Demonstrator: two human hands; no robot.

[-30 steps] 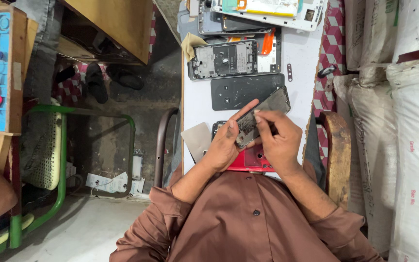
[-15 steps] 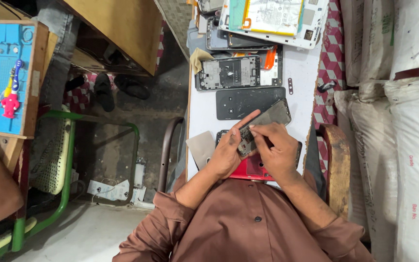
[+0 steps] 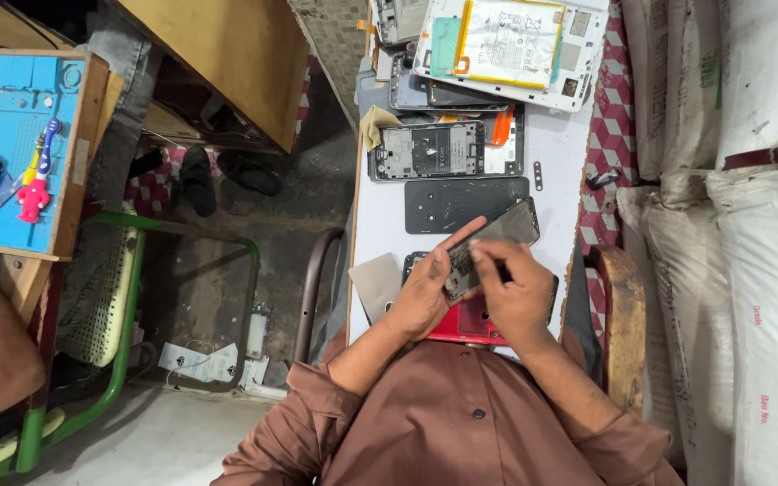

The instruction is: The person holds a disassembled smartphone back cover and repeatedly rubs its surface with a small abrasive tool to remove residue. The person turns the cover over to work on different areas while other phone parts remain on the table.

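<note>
1. At nine o'clock, far from my work, a blue work mat point(image 3: 20, 135) lies on a wooden desk, with a small pink and yellow toy-like tool point(image 3: 36, 184) on it.
2. Below that, at about eight o'clock, a green metal chair frame point(image 3: 128, 306) stands on the floor, and a pair of dark shoes point(image 3: 227, 175) sits on the floor toward eleven o'clock of it.
3. My left hand point(image 3: 425, 292) is curled around the near end of a dark phone panel point(image 3: 493, 243), the thumb stretched up along its edge, gripping it.
4. That dark phone panel is tilted, lifted above the white tabletop point(image 3: 380, 225), its far end pointing toward one o'clock.
5. My right hand point(image 3: 520, 297) is just beside the left one, touching the panel's lower part; its fingertips are pinched together on the panel's face, though whether they pinch some small tool I cannot tell.
6. Under both hands, at six o'clock of the panel, a red phone body point(image 3: 470, 324) lies flat on the tabletop.
7. At twelve o'clock of the panel lies a black back cover point(image 3: 465, 200), and beyond it an opened phone frame point(image 3: 425, 151).
8. At the far end, a white tablet back with its battery point(image 3: 511, 45) rests on other phones.
9. At three o'clock, white sacks point(image 3: 749, 243) are stacked beside the tabletop.
</note>
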